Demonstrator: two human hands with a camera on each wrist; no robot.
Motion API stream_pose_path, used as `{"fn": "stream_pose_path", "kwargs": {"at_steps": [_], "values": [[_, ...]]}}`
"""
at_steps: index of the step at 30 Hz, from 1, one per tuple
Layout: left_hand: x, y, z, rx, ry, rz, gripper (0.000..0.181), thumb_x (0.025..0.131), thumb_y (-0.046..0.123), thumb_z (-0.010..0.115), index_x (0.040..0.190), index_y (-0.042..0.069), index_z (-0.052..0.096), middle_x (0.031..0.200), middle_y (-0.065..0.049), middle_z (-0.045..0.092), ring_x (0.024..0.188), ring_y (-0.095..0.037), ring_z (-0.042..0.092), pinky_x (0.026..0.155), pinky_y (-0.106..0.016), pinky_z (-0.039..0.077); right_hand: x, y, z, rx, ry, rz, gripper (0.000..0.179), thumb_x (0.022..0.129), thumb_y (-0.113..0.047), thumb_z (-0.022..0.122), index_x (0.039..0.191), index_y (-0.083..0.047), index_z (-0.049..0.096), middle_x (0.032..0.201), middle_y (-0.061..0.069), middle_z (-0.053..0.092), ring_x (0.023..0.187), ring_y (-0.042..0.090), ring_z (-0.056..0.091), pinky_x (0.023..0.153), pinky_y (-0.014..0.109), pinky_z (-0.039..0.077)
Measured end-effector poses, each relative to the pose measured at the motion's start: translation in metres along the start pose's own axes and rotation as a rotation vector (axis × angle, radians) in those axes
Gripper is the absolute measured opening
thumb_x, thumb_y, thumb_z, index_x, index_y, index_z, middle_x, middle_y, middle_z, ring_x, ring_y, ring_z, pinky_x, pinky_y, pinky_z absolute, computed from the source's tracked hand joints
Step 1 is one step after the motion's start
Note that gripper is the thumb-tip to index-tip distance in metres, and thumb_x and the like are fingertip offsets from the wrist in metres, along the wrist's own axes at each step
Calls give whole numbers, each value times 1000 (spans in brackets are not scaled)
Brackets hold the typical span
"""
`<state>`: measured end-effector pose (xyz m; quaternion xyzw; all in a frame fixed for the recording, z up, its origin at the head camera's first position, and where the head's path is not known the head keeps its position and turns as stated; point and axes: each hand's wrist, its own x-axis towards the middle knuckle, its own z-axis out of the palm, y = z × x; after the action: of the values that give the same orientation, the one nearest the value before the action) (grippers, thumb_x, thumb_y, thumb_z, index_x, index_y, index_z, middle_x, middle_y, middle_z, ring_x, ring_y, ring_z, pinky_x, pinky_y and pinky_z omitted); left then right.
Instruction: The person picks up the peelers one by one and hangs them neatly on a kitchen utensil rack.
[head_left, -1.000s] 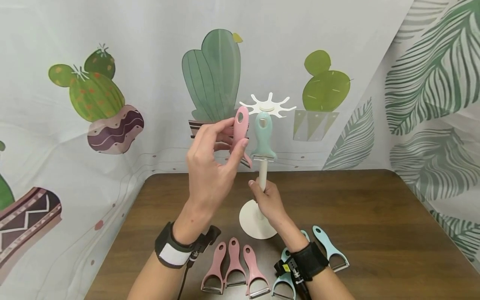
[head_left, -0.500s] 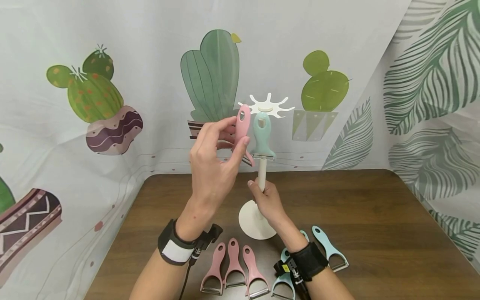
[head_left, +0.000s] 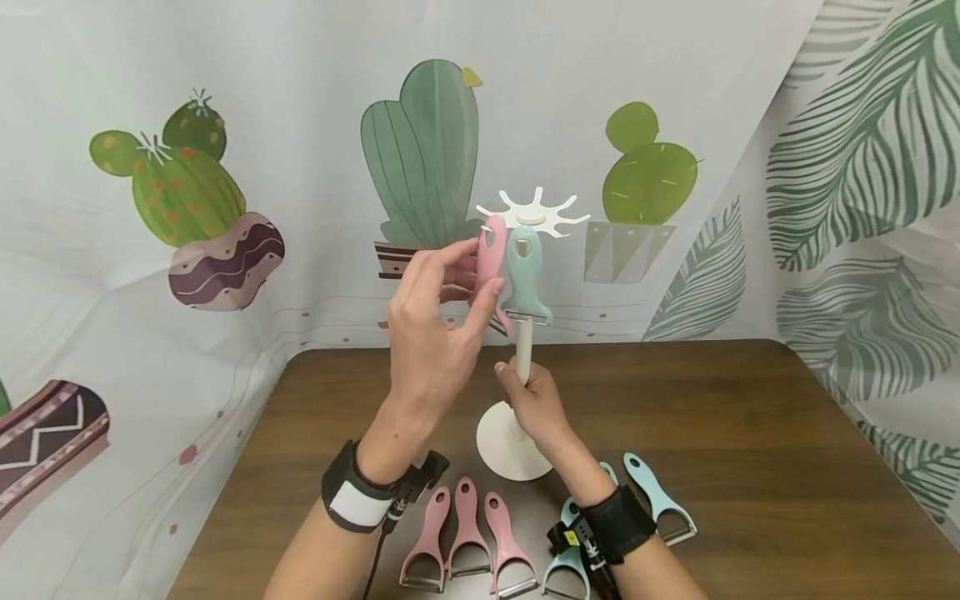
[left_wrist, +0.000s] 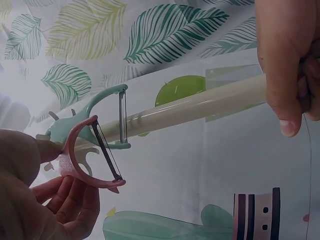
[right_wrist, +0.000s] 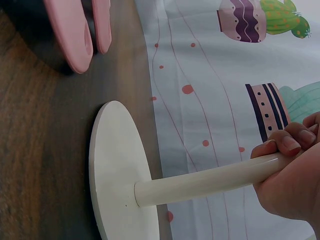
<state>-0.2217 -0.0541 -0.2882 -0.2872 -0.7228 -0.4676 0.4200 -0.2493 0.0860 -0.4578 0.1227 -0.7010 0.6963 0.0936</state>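
Observation:
My left hand (head_left: pixel 438 312) pinches a pink peeler (head_left: pixel 491 250) by its handle, blade end down, at the top of a white stand. A pale prong tip shows at the hole in its handle. Right beside it a mint green peeler (head_left: pixel 525 271) hangs from one prong of the stand's star-shaped rack (head_left: pixel 543 212). In the left wrist view the pink peeler's blade frame (left_wrist: pixel 75 162) overlaps the mint one (left_wrist: pixel 90 110). Lower down, my right hand (head_left: pixel 536 404) grips the stand's post (right_wrist: pixel 215 177), above its round white base (right_wrist: pixel 117 165).
Several pink peelers (head_left: pixel 467 508) lie in a row on the brown table (head_left: pixel 712 400), in front of the base. To their right lie several light blue peelers (head_left: pixel 656 487), partly hidden by my right wrist. A cactus-printed cloth (head_left: pixel 300 167) hangs behind the table.
My left hand has moved slightly right with the pink peeler, bringing its handle hole to the prong tip next to the mint peeler. The right hand keeps its grip on the post.

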Motion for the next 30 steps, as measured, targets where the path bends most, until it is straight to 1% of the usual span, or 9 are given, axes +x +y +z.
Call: {"fn": "stream_pose_path", "kwargs": {"at_steps": [10, 20, 24, 30], "values": [[-3, -4, 4, -28, -16, -5, 39, 99, 16, 76, 133, 1, 66, 112, -11, 67, 98, -14, 70, 84, -28, 61, 1, 2, -1, 11, -8, -9, 44, 109, -15, 58, 67, -8, 45, 56, -4, 37, 53, 11, 34, 54, 26, 28], [-7, -7, 1, 22, -63, 7, 43, 100, 14, 74, 138, 0, 60, 120, -13, 63, 110, -18, 64, 89, -33, 58, 1, 3, 0, 19, -16, -9, 43, 108, -15, 58, 68, -6, 46, 56, -5, 37, 53, 11, 34, 54, 26, 29], [-8, -8, 0, 30, -70, 13, 44, 99, 14, 74, 138, 0, 59, 120, -14, 62, 111, -18, 64, 90, -32, 57, 1, 3, 0, 10, -11, -11, 43, 108, -14, 58, 68, -4, 46, 56, -4, 37, 54, 11, 34, 54, 26, 29], [-13, -11, -4, 29, -73, 8, 43, 100, 16, 73, 137, 0, 60, 120, -13, 61, 110, -20, 64, 91, -33, 57, 1, 2, -1, 3, -6, -10, 44, 109, -14, 58, 68, -6, 45, 57, -4, 37, 54, 11, 34, 55, 26, 30]]}}
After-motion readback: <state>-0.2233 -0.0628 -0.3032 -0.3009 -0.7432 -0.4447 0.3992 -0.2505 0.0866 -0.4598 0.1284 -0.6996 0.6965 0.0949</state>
